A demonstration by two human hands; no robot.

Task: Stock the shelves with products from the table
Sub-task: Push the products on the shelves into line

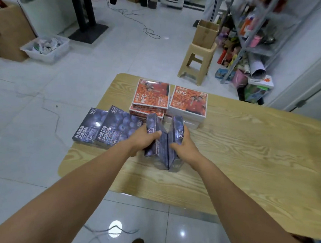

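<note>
Two dark blue blueberry-print boxes stand tilted on edge in the middle of the wooden table (241, 145), leaning against each other. My left hand (144, 139) grips the left blue box (158, 147) with the thumb over its top. My right hand (183, 146) grips the right blue box (176, 139) from its right side. Two more blue boxes (102, 127) lie flat at the table's left edge. Behind them sit two stacks of orange boxes (168, 100). The metal shelves (259, 29), crowded with colourful goods, stand at the far right.
A beige plastic stool (195, 63) carrying an open cardboard box (205, 33) stands between the table and the shelves. A clear bin (46, 47) with wrappers and a large carton sit on the floor at the far left. Cables run across the tiled floor.
</note>
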